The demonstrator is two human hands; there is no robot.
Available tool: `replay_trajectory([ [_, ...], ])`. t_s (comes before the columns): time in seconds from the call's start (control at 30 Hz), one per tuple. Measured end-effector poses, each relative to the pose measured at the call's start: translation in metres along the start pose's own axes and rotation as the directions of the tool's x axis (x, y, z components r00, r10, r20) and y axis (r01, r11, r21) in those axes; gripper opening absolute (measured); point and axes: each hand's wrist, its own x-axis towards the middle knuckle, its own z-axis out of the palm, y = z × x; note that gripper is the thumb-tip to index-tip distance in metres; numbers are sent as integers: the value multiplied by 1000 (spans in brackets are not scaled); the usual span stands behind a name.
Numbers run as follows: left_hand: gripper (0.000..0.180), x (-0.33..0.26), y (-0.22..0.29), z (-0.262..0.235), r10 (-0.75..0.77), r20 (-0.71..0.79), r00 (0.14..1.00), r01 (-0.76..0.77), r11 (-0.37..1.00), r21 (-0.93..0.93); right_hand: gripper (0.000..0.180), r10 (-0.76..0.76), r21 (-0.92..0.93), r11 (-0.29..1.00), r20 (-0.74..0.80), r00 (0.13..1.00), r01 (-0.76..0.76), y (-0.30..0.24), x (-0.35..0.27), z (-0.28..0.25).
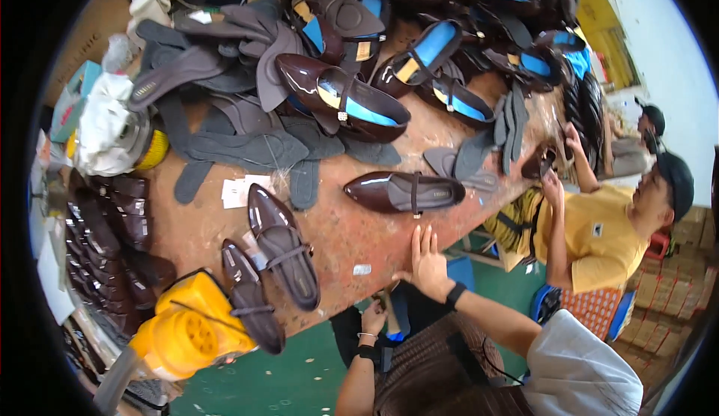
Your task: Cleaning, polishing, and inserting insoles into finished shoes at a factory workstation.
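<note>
At the table's near edge my right hand [430,268] lies with its fingers stretched out, just below a glossy dark-brown pointed shoe [382,193] with a strap and a grey insole. Lower and to the left, my left hand [372,319] is closed below the table edge, beside a narrow tan piece [390,313] with blue by its lower end. Its kind is hard to make out. Left of my hands lie two more pointed strap shoes, a larger one [284,247] and another [251,296], both with grey insoles.
Loose grey insoles [247,143] and brown shoes with blue inside [344,101] crowd the table's [337,244] far side. A yellow blower-like machine [191,326] stands at the front left, near stacked dark shoes [105,236]. A co-worker in a yellow shirt [599,229] handles a shoe at right.
</note>
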Motion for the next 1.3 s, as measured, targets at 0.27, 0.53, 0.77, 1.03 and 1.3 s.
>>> replay_trajectory([
  [0.27,91,40,21,110,-60,-58,996,73,968,242,126,-133,-126,983,29,991,136,6,9,-7],
  [0.53,90,28,41,71,-116,-91,989,139,942,304,123,-130,-93,986,57,990,135,2,12,-14],
  [0.77,90,30,35,34,-114,-139,984,156,923,352,129,-62,-16,998,131,989,64,-4,8,-14],
  [1.03,89,35,25,-4,-142,-167,976,199,889,412,129,-76,-92,992,93,993,85,-8,8,-10],
  [1.3,89,35,13,-43,-158,-151,976,214,817,535,129,-88,-128,987,113,990,102,-4,8,-13],
])
